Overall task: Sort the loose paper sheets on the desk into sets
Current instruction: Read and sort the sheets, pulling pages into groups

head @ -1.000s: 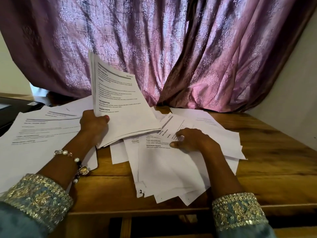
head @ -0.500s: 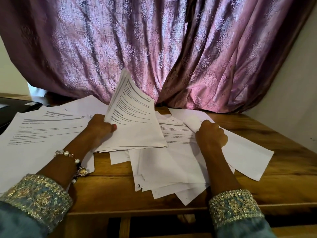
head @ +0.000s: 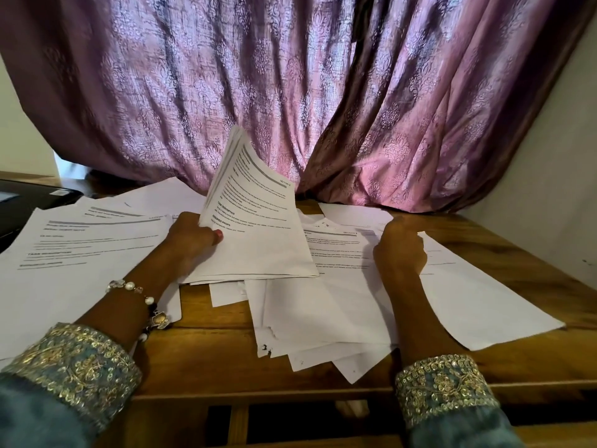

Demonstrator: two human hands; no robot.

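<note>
The right hand (head: 400, 250) has pulled a sheet (head: 478, 292) rightward, fingers pinching its far edge; the left hand (head: 190, 240) grips the raised stack (head: 255, 227). Lift cleanly, avoiding snags.

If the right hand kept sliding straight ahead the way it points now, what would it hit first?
Probably more paper: the right hand points away from the person toward the desk's far edge, where a blank sheet lies just ahead. Beyond that hangs the purple curtain. Depth is hard to judge from this view.
</note>
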